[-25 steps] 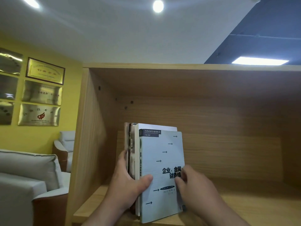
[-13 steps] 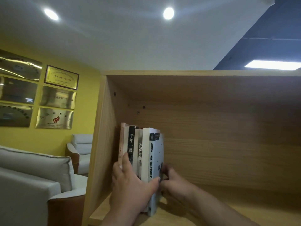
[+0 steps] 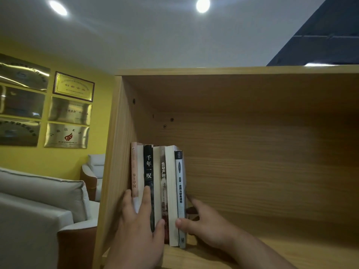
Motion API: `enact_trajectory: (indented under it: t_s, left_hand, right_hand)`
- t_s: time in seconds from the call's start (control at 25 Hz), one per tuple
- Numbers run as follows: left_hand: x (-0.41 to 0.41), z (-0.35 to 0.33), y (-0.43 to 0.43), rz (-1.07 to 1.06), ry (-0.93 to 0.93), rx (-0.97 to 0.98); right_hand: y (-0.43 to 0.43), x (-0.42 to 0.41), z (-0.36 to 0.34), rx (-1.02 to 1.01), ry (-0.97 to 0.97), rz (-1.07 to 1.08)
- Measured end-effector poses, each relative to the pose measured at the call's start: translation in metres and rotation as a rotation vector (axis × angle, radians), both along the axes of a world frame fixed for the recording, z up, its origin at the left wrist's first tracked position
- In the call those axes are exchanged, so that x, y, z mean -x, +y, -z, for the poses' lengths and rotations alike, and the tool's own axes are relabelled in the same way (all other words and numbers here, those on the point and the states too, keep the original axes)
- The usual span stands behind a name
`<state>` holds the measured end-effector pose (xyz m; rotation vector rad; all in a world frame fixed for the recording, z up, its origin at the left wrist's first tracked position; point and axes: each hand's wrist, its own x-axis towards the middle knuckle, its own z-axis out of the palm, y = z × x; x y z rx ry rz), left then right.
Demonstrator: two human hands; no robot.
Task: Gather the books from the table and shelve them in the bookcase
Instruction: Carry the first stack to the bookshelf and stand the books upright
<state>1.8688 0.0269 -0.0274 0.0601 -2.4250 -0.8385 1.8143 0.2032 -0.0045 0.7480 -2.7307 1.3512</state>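
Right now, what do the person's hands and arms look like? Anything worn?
The left hand and right hand are both bare: no gloves, no rings showing. The right forearm is bare too, with no sleeve, watch or band. The left arm is mostly out of frame.

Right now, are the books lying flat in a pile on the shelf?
No, the books stand upright, spines outward, beside the left wall of the bookcase.
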Motion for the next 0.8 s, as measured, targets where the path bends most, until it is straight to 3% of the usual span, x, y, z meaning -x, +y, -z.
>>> enact_trajectory:
  t_s: [0.32, 0.6, 0.68, 0.8]
  left_hand:
    - [0.018, -0.009, -0.016, 0.274, -0.291, 0.064]
    - [0.049, -0.015, -0.008, 0.211, -0.413, 0.189]
    - [0.05, -0.011, -0.002, 0.113, -0.35, 0.263]
    - [0.047, -0.007, -0.005, -0.021, 0.051, 0.316]
  right_hand:
    - [-0.01, 0.025, 0.003, -0.054, 0.105, 0.02]
    - [-0.02, 0.051, -0.003, -0.014, -0.007, 0.129]
    - [-0.021, 0.055, -0.007, -0.015, -0.02, 0.145]
    - [-0.02, 0.06, -0.005, -0.038, 0.005, 0.154]
